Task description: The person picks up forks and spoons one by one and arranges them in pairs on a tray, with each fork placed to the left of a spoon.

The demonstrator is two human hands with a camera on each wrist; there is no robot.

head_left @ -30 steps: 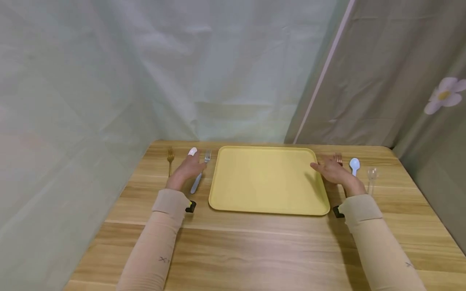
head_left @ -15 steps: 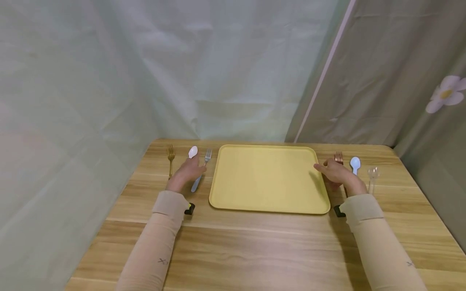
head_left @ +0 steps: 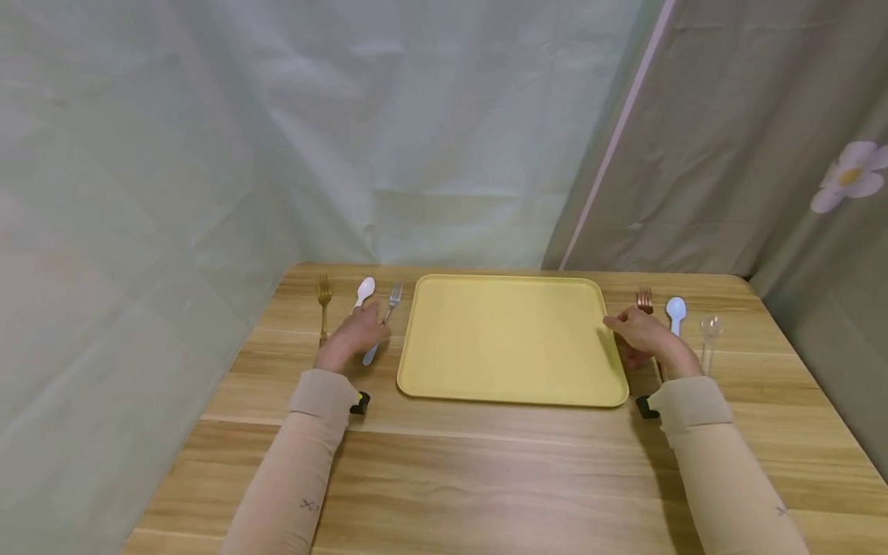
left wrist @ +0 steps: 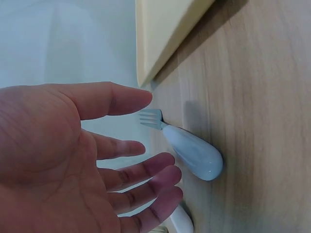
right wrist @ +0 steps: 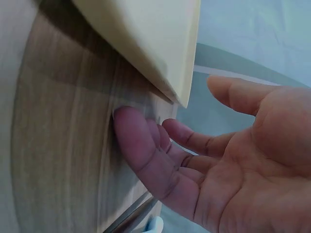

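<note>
My left hand [head_left: 356, 335] hovers left of the yellow tray [head_left: 509, 339], over a fork with a pale blue handle [head_left: 393, 302] and a white spoon [head_left: 364, 290]. In the left wrist view its fingers are spread and hold nothing; the fork's handle [left wrist: 194, 153] lies beyond them. My right hand [head_left: 645, 338] hangs by the tray's right edge, thumb close to the rim. It partly covers a copper-coloured fork [head_left: 644, 299]. The right wrist view has its fingers loosely bent and holding nothing, with the tray [right wrist: 160, 53] apart from them.
A gold fork [head_left: 324, 297] lies at the far left of the wooden table [head_left: 472, 486]. On the right are a light blue spoon [head_left: 675, 310] and a clear plastic spoon [head_left: 709, 331]. Pale curtains [head_left: 444, 154] hang directly behind the table's back edge.
My left hand has drawn back slightly toward me, uncovering more of the white spoon. My right hand has shifted a little rightward, its thumb moving toward the tray's edge. The cutlery and tray stay put.
</note>
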